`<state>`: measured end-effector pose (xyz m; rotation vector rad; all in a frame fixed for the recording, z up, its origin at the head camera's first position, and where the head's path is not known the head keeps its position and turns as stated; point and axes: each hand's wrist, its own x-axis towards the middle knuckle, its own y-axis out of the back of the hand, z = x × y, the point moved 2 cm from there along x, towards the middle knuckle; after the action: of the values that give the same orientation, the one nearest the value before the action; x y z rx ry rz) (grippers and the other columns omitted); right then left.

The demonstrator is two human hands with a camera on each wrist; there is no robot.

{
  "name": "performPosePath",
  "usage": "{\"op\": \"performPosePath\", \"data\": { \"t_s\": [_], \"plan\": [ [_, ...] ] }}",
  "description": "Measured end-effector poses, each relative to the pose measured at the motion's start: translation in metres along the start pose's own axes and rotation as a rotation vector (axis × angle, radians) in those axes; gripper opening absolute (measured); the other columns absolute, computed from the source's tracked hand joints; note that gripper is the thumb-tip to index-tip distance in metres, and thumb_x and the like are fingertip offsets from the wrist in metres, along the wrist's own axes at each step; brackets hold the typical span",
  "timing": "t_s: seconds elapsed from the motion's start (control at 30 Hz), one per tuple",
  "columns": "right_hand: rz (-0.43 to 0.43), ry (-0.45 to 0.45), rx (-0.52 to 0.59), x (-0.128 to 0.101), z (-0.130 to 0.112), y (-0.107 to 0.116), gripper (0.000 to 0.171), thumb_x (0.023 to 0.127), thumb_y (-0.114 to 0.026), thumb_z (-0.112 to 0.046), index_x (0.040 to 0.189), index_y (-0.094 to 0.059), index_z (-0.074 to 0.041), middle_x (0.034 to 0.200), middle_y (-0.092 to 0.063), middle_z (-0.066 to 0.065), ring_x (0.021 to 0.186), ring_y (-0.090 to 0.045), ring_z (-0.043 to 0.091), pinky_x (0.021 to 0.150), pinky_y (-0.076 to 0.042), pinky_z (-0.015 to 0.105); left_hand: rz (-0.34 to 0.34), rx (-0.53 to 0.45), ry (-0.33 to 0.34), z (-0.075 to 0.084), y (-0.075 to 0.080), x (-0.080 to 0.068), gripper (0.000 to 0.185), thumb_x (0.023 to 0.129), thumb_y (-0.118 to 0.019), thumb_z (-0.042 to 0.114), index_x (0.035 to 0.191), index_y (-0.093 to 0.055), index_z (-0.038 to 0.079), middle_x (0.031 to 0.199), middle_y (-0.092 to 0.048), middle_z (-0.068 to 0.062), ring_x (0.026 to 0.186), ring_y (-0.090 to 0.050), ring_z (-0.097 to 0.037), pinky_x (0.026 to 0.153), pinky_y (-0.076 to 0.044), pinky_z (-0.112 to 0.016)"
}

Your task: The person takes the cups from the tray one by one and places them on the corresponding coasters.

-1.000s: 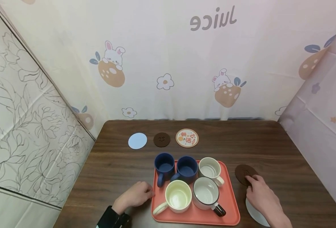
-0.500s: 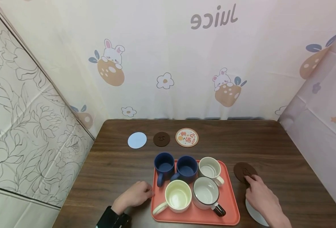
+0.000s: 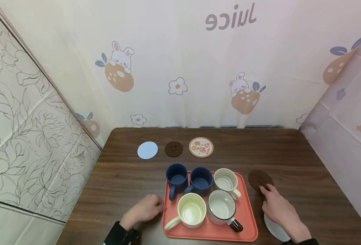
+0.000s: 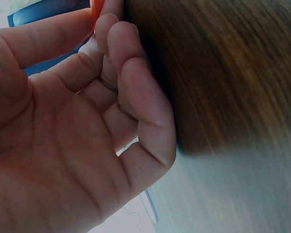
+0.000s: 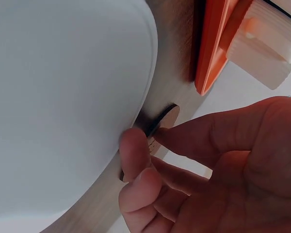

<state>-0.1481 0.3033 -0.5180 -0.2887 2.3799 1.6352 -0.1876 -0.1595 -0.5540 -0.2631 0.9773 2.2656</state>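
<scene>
My right hand (image 3: pixel 280 206) pinches the near edge of a round dark brown coaster (image 3: pixel 258 179) to the right of the tray. The right wrist view shows thumb and fingertips at the edge of this brown coaster (image 5: pixel 170 118). A white round coaster (image 3: pixel 275 228) lies partly hidden under that hand. My left hand (image 3: pixel 145 208) grips the left rim of the coral-red tray (image 3: pixel 211 234), the rim (image 4: pixel 95 13) being between thumb and curled fingers. On the tray stand two navy mugs (image 3: pixel 176 175), a pale yellow mug (image 3: pixel 191 212), a cream mug (image 3: pixel 225 180) and a white enamel mug with black handle (image 3: pixel 221 206).
Behind the tray, three coasters lie in a row: a pale blue one (image 3: pixel 147 150), a brown smiley one (image 3: pixel 173 149) and a printed orange-and-white one (image 3: pixel 201 147). The wooden table (image 3: pixel 122 177) meets a patterned curtain (image 3: pixel 199 68) at the back.
The right hand has shifted slightly away from me and to the left, and the brown coaster has moved with it. The left hand and the tray have stayed put.
</scene>
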Motion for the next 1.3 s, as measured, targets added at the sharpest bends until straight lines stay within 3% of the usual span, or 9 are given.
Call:
{"op": "performPosePath", "data": {
  "t_s": [0.17, 0.27, 0.33, 0.53, 0.67, 0.9, 0.93, 1.2, 1.3],
  "plan": [
    [0.005, 0.041, -0.012, 0.007, 0.000, 0.002, 0.050, 0.094, -0.053, 0.002, 0.142, -0.052, 0.016, 0.145, -0.037, 0.047, 0.126, -0.049, 0.064, 0.079, -0.054, 0.060, 0.000, -0.021, -0.019, -0.028, -0.010, 0.014, 0.028, 0.103, -0.067, 0.033, 0.078, -0.072, 0.022, 0.063, -0.054, 0.004, 0.054, -0.050, -0.014, 0.052, -0.035, -0.028],
    [0.012, 0.059, -0.013, 0.012, -0.001, 0.004, 0.050, 0.094, -0.052, 0.003, 0.142, -0.051, 0.018, 0.145, -0.036, 0.048, 0.127, -0.047, 0.064, 0.082, -0.053, 0.062, -0.008, -0.034, -0.006, -0.031, -0.011, 0.016, 0.028, 0.103, -0.068, 0.035, 0.078, -0.073, 0.023, 0.064, -0.056, 0.003, 0.054, -0.051, -0.015, 0.053, -0.036, -0.028],
    [0.014, 0.063, -0.013, 0.015, -0.003, 0.005, 0.050, 0.094, -0.052, 0.004, 0.142, -0.050, 0.018, 0.145, -0.035, 0.049, 0.128, -0.047, 0.064, 0.086, -0.052, 0.064, -0.013, -0.042, 0.004, -0.027, -0.009, 0.014, 0.027, 0.103, -0.068, 0.035, 0.078, -0.073, 0.023, 0.064, -0.056, 0.003, 0.054, -0.051, -0.014, 0.053, -0.036, -0.027],
    [0.010, 0.070, -0.006, 0.025, -0.007, 0.008, 0.053, 0.092, -0.055, 0.004, 0.142, -0.048, 0.019, 0.146, -0.034, 0.049, 0.130, -0.043, 0.065, 0.093, -0.047, 0.070, -0.020, 0.009, -0.002, 0.004, 0.002, -0.003, 0.027, 0.104, -0.065, 0.029, 0.080, -0.073, 0.020, 0.063, -0.054, 0.004, 0.055, -0.050, -0.013, 0.054, -0.038, -0.028],
    [0.020, 0.087, -0.008, 0.032, -0.009, 0.010, 0.055, 0.091, -0.056, 0.005, 0.143, -0.047, 0.020, 0.146, -0.033, 0.050, 0.129, -0.045, 0.065, 0.093, -0.047, 0.069, -0.022, -0.013, 0.016, 0.014, 0.004, -0.009, 0.026, 0.104, -0.066, 0.026, 0.080, -0.074, 0.019, 0.063, -0.054, 0.004, 0.054, -0.049, -0.013, 0.054, -0.037, -0.028],
    [0.073, 0.148, 0.006, 0.045, -0.018, 0.013, 0.056, 0.089, -0.056, 0.007, 0.143, -0.048, 0.019, 0.147, -0.034, 0.049, 0.125, -0.050, 0.064, 0.092, -0.047, 0.072, -0.017, -0.012, 0.017, 0.016, 0.005, -0.011, 0.025, 0.105, -0.065, 0.024, 0.083, -0.075, 0.017, 0.063, -0.054, 0.004, 0.055, -0.049, -0.013, 0.054, -0.037, -0.028],
    [0.075, 0.156, 0.006, 0.047, -0.019, 0.014, 0.056, 0.089, -0.056, 0.007, 0.143, -0.048, 0.019, 0.147, -0.034, 0.049, 0.125, -0.050, 0.064, 0.092, -0.047, 0.072, -0.012, -0.019, 0.013, 0.009, 0.002, -0.007, 0.025, 0.104, -0.066, 0.027, 0.083, -0.075, 0.019, 0.063, -0.054, 0.004, 0.054, -0.049, -0.013, 0.054, -0.037, -0.027],
    [0.053, 0.160, -0.030, 0.064, -0.029, 0.020, 0.058, 0.089, -0.057, 0.004, 0.144, -0.048, 0.018, 0.148, -0.034, 0.048, 0.122, -0.052, 0.062, 0.091, -0.048, 0.071, -0.007, -0.013, 0.028, 0.012, 0.005, -0.008, 0.025, 0.104, -0.067, 0.026, 0.082, -0.075, 0.019, 0.062, -0.055, 0.003, 0.053, -0.050, -0.014, 0.054, -0.037, -0.027],
    [0.044, 0.166, -0.040, 0.068, -0.032, 0.022, 0.057, 0.090, -0.058, 0.003, 0.144, -0.048, 0.018, 0.148, -0.034, 0.048, 0.123, -0.052, 0.062, 0.093, -0.048, 0.071, -0.001, -0.004, 0.002, 0.011, 0.006, -0.008, 0.026, 0.105, -0.066, 0.028, 0.083, -0.075, 0.019, 0.062, -0.054, 0.004, 0.052, -0.051, -0.013, 0.052, -0.037, -0.027]
  ]
}}
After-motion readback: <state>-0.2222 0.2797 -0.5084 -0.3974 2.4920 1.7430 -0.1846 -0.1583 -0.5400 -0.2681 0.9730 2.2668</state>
